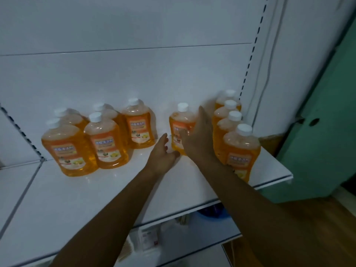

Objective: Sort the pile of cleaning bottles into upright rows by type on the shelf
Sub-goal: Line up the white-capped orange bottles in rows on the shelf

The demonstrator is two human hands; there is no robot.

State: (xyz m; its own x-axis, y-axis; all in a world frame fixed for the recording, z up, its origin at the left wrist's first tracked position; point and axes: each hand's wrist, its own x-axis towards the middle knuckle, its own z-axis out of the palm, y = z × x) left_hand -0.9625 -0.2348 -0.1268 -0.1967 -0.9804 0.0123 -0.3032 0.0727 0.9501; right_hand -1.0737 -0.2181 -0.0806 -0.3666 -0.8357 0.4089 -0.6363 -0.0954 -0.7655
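On the white shelf [96, 199], ten orange bottles with white caps are standing upright. At far left, a cluster of five is sitting: a near-left bottle [67, 149], a far-left bottle [70, 117] behind it, a near-centre bottle [107, 142], another [107, 112] behind that, and a fifth bottle [139, 126] standing just right of the group, nearer the back panel [134, 74]. Right of the cluster, the left hand [162, 154] is reaching forward low over the shelf, fingers loosely extended and holding nothing, fingertips just beside the base of a lone bottle [181, 124]. That lone bottle is standing apart in the middle gap, and the right hand [198, 137] is covering its right side; motion blur is hiding whether the fingers are gripping it or only touching it. Farther right, a row of four bottles [240, 149] is running from near to far along the shelf's right edge, each touching the next, beside the slotted upright [248, 70].
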